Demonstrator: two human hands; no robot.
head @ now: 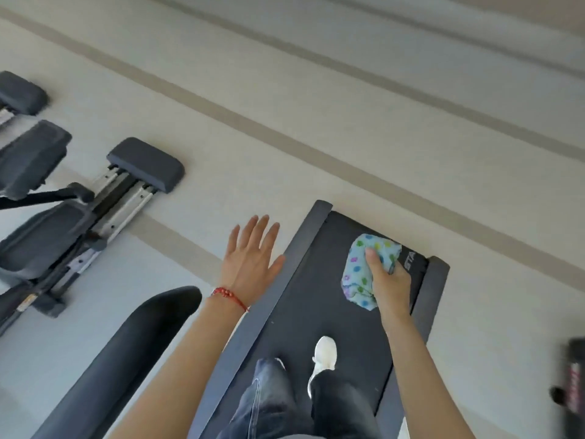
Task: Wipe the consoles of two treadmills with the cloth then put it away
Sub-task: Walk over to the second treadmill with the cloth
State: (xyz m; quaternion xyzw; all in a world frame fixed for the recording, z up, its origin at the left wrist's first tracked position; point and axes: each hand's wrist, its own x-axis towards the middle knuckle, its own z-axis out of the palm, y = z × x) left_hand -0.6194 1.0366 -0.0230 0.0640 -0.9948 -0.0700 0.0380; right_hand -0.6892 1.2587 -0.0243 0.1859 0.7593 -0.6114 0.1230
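Note:
I look down at a black treadmill belt [316, 305] that I stand on, with my white shoe and dark trousers below. My right hand [391, 283] is shut on a bunched light-blue cloth [364, 267] with coloured dots, held above the rear of the belt. My left hand [250, 258] is open with its fingers spread, hovering over the floor just left of the treadmill's grey side rail [272, 299]. A red bracelet is on the left wrist. No console is in view.
A black padded handrail [126, 362] runs along the lower left. Grey elliptical machines [63, 217] with pedals stand at the left. A dark object [573, 375] sits at the right edge. Pale floor with beige stripes [316, 122] lies beyond the treadmill's end.

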